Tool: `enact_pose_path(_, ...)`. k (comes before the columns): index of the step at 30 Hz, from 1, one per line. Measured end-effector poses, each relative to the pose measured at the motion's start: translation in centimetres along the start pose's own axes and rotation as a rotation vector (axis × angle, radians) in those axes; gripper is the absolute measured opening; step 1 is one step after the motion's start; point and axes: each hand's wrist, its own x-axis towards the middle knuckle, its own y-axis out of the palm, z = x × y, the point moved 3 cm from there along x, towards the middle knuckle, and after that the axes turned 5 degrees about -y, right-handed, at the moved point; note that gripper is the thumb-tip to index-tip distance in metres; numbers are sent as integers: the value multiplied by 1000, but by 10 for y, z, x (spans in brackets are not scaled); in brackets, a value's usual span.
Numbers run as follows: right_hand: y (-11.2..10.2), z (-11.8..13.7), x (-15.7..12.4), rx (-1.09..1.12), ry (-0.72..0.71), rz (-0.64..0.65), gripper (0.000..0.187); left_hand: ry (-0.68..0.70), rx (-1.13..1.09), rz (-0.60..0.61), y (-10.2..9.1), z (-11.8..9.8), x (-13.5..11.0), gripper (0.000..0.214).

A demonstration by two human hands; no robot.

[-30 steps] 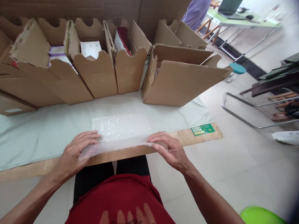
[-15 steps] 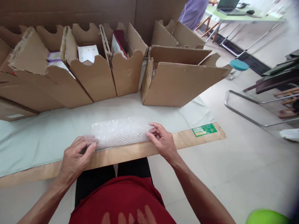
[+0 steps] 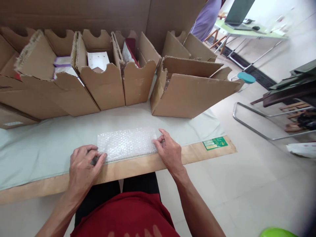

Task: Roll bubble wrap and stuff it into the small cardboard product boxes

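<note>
Head view: clear, rectangular bubble-wrap piece lies flat on the pale green cloth by the bare wooden board edge, left hand half-curled with thumb and fingers at its left end, right hand loosely bent with thumb at its right edge and index slightly apart; can't tell if either actually pinches it. Versus half a second ago, the wrap's near-left corner, then raised over the left fingers, is now down, and the right hand sits at the same end.
</note>
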Motion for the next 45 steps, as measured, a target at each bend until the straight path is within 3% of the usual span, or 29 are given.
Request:
enact_pose_path(4, -1, -5, 0, -31, 12, 1, 35, -45, 21, 3, 3, 4, -2, 18)
enact_pose_path(6, -2, -6, -2, -26, 4, -6, 34, -60, 35, -12, -1, 2, -3, 28)
enact_pose_path(10, -10, 4, -5, -39, -67, -84, 27, 18, 9, -68, -17, -24, 0, 46)
enact_pose_path(14, -21, 34, -9, -51, -231, -169, 18, 211, -78, 93, -16, -61, 4, 44)
enact_pose_path(17, -15, 52, -13, 13, -346, 2, 20, 270, -67, 230, 3, -71, 3, 38)
enact_pose_path(19, -6, 53, -17, 25, -364, 173, 23, 287, -39, 278, 15, -69, 0, 36)
enact_pose_path(21, 1, 47, -21, 22, -354, 267, 27, 301, -26, 292, 24, -65, -2, 37)
enact_pose_path(27, -4, 33, -24, 80, -350, 256, 28, 301, -39, 269, 27, -59, -8, 39)
enact_pose_path(32, -13, 31, 16, 25, -356, 198, 27, 325, -33, 212, 31, -59, -10, 40)
enact_pose_path(35, -6, 26, 48, -135, -360, 304, 27, 345, -31, 175, 33, -58, -11, 42)
enact_pose_path(38, 0, 16, 62, -177, -310, 383, 19, 359, -44, 164, 34, -54, -11, 40)
enact_pose_path(40, -2, 12, 57, -123, -297, 356, 4, 363, -43, 146, 34, -50, -8, 37)
enact_pose_path(43, -12, 10, 27, -22, -175, 230, 5, 316, -10, 80, 35, -42, 5, 35)
enact_pose_path(45, -19, 13, -2, 84, -41, 155, 21, 246, 3, 39, 36, -39, 16, 35)
